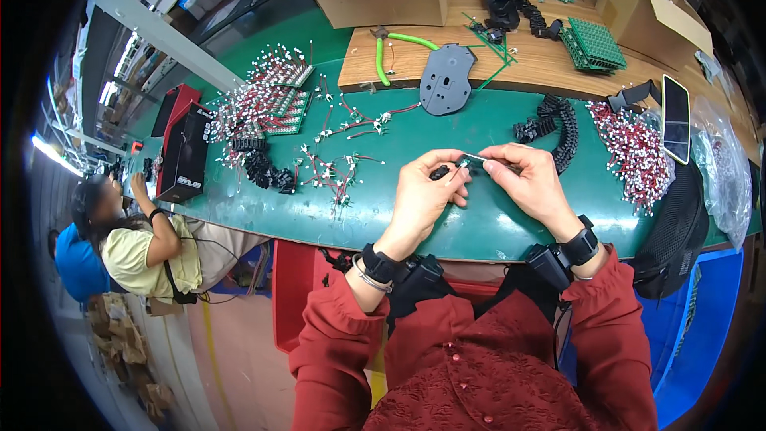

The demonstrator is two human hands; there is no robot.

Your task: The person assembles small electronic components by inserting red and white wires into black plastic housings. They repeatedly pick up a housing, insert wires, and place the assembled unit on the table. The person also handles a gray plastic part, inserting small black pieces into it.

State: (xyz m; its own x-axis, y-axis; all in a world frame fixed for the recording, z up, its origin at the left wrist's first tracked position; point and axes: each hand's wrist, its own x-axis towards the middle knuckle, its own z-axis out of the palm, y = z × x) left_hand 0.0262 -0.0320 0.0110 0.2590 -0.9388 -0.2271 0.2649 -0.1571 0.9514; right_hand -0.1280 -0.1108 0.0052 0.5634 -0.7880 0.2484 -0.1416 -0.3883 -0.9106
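Observation:
Over the front of the green table mat, my left hand [423, 194] is closed on a small black part [439, 172], its fingers pinching it. Close beside it, my right hand [528, 181] pinches a thin, slender grey piece [476, 157] whose tip points toward the left fingers. Its exact kind is too small to tell. To the left lie loose red-and-white wires with white connectors [339, 172] and a curved row of black parts [259, 168]. Behind my right hand sits another curved row of black parts [565, 132].
Green boards with wires [271, 104] stand in a heap at left. A grey plate [447, 80] and green-handled pliers [381, 60] lie behind. At right are a wire pile [630, 156], a phone [676, 118] and stacked green boards [594, 44]. A co-worker [152, 247] sits at left.

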